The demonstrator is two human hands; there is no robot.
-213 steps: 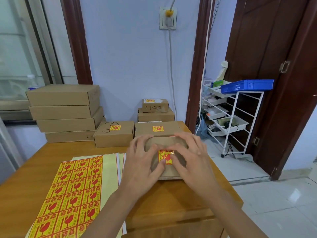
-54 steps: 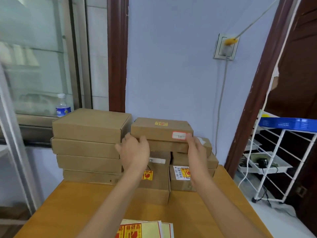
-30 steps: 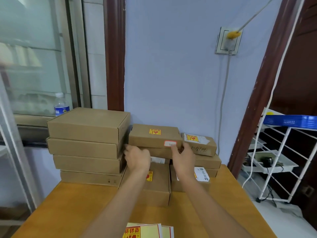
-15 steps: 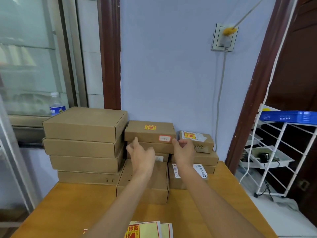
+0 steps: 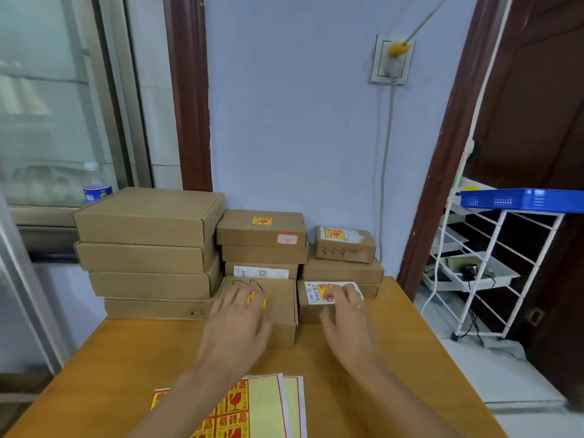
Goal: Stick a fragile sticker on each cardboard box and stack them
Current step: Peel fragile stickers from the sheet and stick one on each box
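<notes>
1. Head view, hands: the left hand [image 5: 240, 314] is hovering with fingers spread and relaxed over the front-left stickered box [image 5: 262, 306], grasping nothing; the right hand [image 5: 346, 311] is likewise released, fingers loose over the labelled box [image 5: 319, 303] just beside it. Whether either hand is touching cardboard cannot be told through the motion blur.
2. Head view, stickered stock: the topmost stickered box [image 5: 261, 228] is sitting on the middle stack at the far edge of the tabletop [image 5: 132, 352], its yellow fragile sticker [image 5: 262, 220] facing up. A small handwritten box [image 5: 345, 246] is topping the right-hand stack, also stickered.
3. Head view, unstickered stock: four large plain boxes [image 5: 148, 245] are standing stacked at the far left corner, showing no stickers on the faces in view.
4. Head view, supplies: the sticker sheet [image 5: 249, 406] is lying at the near edge, partly under the forearms.
5. Head view, surroundings: a water bottle [image 5: 94, 188] is standing behind the plain boxes; a white wire rack [image 5: 493, 267] is standing off the right edge.
6. Risk, judged: the middle stack is looking tall and narrow, so a careless reach for the next box is likely to nudge it over; forearms dragging across the sheet could crease or lift stickers.
</notes>
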